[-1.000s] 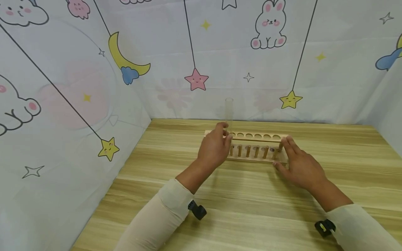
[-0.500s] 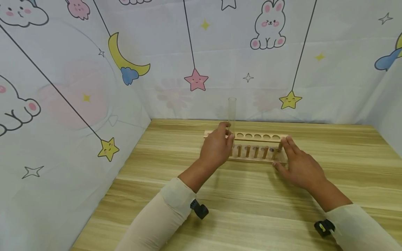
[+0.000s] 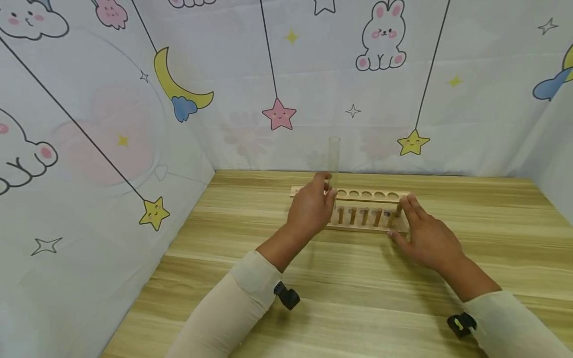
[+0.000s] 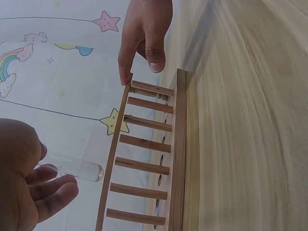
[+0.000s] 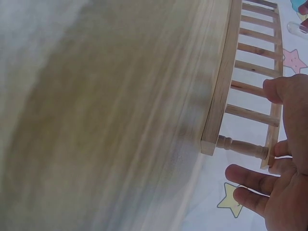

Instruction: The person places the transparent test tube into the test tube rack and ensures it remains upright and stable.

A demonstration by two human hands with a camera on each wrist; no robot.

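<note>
Backdrop, head view: White cloth (image 3: pixel 313 74), printed with a rabbit (image 3: pixel 382 37) and stars (image 3: pixel 279 115), is hanging in soft creases.
Table (image 3: pixel 358 288), head view: Streaky wood grain is running beneath the cream sleeves (image 3: pixel 224 308).
Clear tube (image 3: pixel 334 154), head view: Slim and cylindrical, it is pointing upright, and the left hand (image 3: pixel 312 206) is pinching it above the wooden rack (image 3: pixel 373 229).
Rack details, head view: Round holes (image 3: pixel 379 195) are lining its upper rail (image 3: pixel 295 191); smooth pegs (image 3: pixel 353 216) are rising from its base.
Right hand (image 3: pixel 431 241), head view: Extended fingers are touching the rack's right end.
Tube tip, left wrist view: Its rounded bottom is hovering just beside the upper rail's top face.
Rack end, right wrist view: A turned, beaded post (image 5: pixel 243 146) is joining base and rail; the right hand's fingers are spreading apart near it.
</note>
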